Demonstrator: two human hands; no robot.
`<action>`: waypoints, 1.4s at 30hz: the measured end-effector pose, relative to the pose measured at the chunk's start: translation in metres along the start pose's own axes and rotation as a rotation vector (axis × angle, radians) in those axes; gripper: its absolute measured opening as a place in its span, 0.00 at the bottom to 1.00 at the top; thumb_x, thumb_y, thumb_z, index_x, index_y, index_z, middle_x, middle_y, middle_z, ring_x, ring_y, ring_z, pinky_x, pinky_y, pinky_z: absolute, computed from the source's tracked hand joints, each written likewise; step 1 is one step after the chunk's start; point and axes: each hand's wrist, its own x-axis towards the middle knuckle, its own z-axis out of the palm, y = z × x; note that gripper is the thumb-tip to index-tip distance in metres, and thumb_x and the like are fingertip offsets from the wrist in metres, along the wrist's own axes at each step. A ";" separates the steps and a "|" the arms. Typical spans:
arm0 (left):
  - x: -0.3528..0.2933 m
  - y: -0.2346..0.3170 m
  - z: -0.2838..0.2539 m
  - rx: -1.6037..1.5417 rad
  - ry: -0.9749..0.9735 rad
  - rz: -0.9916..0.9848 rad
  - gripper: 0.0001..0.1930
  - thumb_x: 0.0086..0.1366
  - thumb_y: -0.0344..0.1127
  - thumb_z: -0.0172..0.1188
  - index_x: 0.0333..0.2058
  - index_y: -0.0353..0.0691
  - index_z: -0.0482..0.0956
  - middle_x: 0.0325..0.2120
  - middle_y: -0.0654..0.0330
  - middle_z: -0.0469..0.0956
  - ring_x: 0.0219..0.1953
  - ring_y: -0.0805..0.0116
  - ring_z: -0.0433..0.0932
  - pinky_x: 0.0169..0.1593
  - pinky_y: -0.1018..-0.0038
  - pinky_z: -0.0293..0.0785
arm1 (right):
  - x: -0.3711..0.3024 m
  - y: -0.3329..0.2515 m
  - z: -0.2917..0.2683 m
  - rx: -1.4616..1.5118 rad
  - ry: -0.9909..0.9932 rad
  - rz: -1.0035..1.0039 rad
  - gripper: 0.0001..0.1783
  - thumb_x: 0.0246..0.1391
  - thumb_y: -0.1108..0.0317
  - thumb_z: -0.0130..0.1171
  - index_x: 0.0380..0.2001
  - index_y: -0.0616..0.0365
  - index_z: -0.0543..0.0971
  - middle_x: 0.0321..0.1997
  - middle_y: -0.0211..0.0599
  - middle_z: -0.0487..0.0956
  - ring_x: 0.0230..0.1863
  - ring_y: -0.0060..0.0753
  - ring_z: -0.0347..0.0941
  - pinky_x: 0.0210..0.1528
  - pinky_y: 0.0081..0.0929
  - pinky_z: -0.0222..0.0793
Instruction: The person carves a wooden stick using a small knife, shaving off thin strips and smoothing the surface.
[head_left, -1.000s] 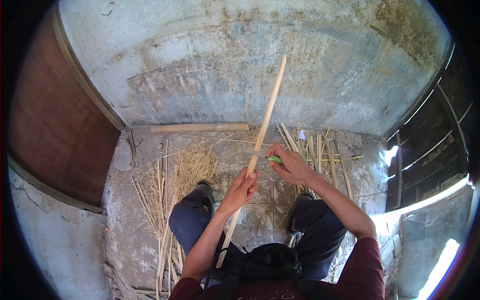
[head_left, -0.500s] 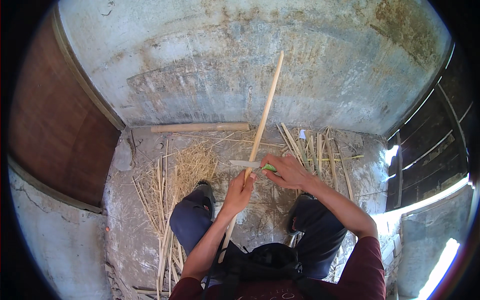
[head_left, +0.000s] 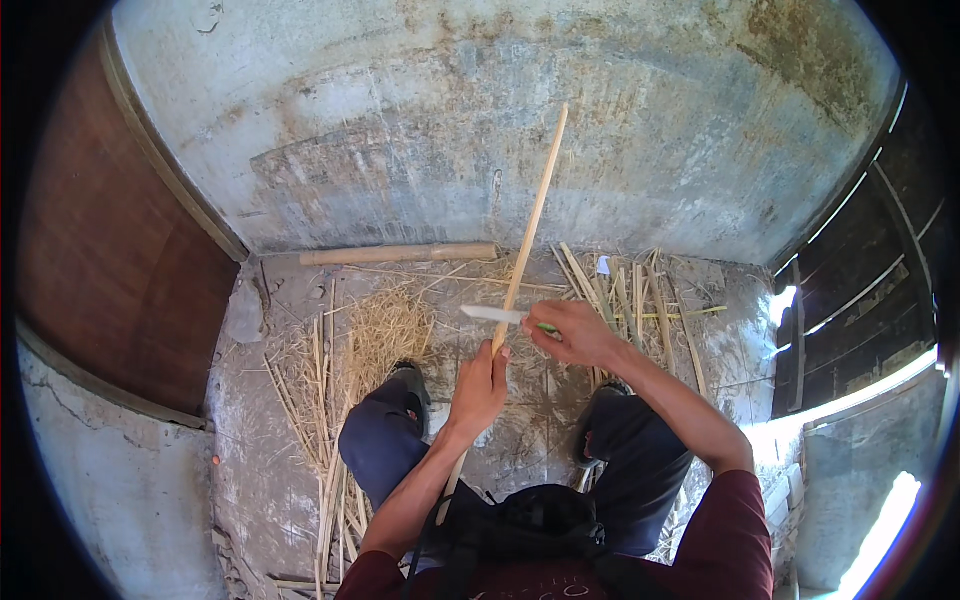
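Observation:
A long pale bamboo strip (head_left: 538,205) slants up and away from my lap toward the far wall. My left hand (head_left: 479,390) is closed around its lower part, and the tail of the strip runs down beside my left forearm. In my right hand (head_left: 575,332) is a knife (head_left: 492,314) with a green handle, mostly covered by the fingers. Its blade points left and lies across the strip, just beyond my left thumb.
Thin shavings (head_left: 392,325) and split sticks (head_left: 322,400) litter the floor at left. More strips (head_left: 640,300) lie at right. A bamboo pole (head_left: 400,255) rests along the base of the wall (head_left: 420,150). A brown door panel (head_left: 130,240) stands at left.
My right hand and the knife have shifted slightly farther along the strip, away from my left hand, and the blade looks turned broader. My left hand keeps its grip.

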 end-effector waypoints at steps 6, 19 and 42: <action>-0.005 0.001 0.003 0.020 -0.012 -0.005 0.13 0.83 0.37 0.51 0.44 0.29 0.72 0.17 0.39 0.73 0.20 0.34 0.76 0.27 0.48 0.64 | -0.003 0.041 -0.033 -0.041 0.249 0.199 0.06 0.68 0.69 0.64 0.41 0.57 0.77 0.38 0.46 0.86 0.32 0.52 0.83 0.35 0.43 0.75; 0.000 -0.007 0.008 -0.055 0.020 -0.031 0.14 0.83 0.39 0.48 0.47 0.30 0.69 0.21 0.33 0.74 0.28 0.25 0.76 0.32 0.40 0.64 | -0.001 -0.010 -0.005 -0.038 -0.008 0.004 0.06 0.66 0.69 0.68 0.39 0.58 0.81 0.30 0.45 0.83 0.26 0.49 0.80 0.29 0.42 0.72; 0.001 -0.001 0.003 -0.190 0.046 -0.035 0.15 0.83 0.41 0.55 0.52 0.32 0.77 0.26 0.52 0.77 0.26 0.63 0.74 0.34 0.62 0.70 | -0.002 -0.016 -0.008 0.094 -0.019 0.056 0.06 0.66 0.70 0.68 0.40 0.60 0.82 0.35 0.45 0.87 0.28 0.45 0.84 0.25 0.39 0.72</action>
